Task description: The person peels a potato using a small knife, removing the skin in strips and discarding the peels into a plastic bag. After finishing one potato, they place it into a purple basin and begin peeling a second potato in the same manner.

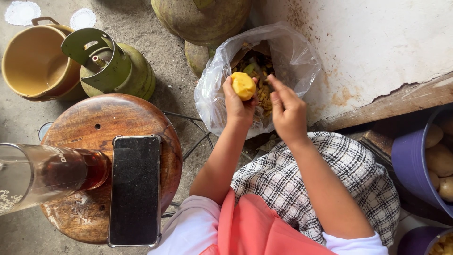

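Looking down from my head, my left hand point(237, 105) is closed around a peeled yellow potato point(243, 85), holding it up over the mouth of a clear plastic bag point(292, 61) filled with yellowish peelings. My right hand point(287, 111) sits just beside the potato with its fingers bent and pinched loosely together; I cannot tell whether it grips anything. A black-and-white checked cloth point(330, 184) covers my lap below both arms. To my left, a round wooden stool point(94, 127) carries a black phone point(135, 189) and a glass mug of dark tea point(47, 174). Green gas cylinders point(115, 66) and a tan plastic bucket point(35, 63) stand beyond on the concrete floor, and a purple basin of peeled potatoes point(424, 156) sits at my right.
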